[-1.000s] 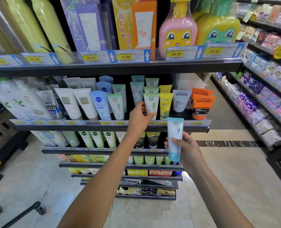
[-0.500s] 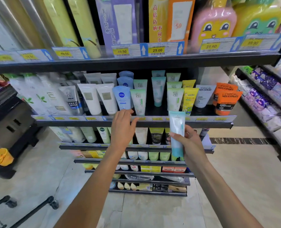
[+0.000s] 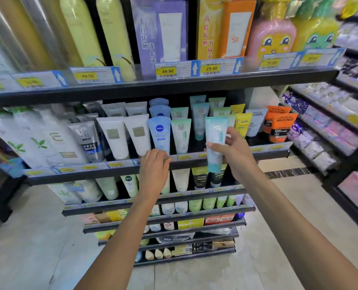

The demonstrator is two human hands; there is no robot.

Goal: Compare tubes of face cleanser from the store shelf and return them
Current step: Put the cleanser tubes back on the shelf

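My right hand (image 3: pixel 234 151) grips a teal and white cleanser tube (image 3: pixel 215 139), held upright in front of the second shelf (image 3: pixel 111 170), just before the row of green tubes (image 3: pixel 222 111). My left hand (image 3: pixel 154 166) holds nothing; its fingers rest over the shelf's front edge below the blue Nivea tube (image 3: pixel 159 132). A pale green tube (image 3: pixel 181 135) stands right of the Nivea one. White tubes (image 3: pixel 127 137) line the shelf to the left.
The top shelf (image 3: pixel 163 84) carries tall yellow bottles, boxed sunscreen and cartoon bottles. Orange L'Oreal tubes (image 3: pixel 279 126) stand at the right end. Lower shelves hold more tubes and boxes. Another rack (image 3: pixel 330 130) lines the aisle on the right. The floor is tiled.
My right hand has lifted the teal tube up to the second shelf's row. My left hand moved from the green tube down and left to the shelf edge. The camera moved closer.
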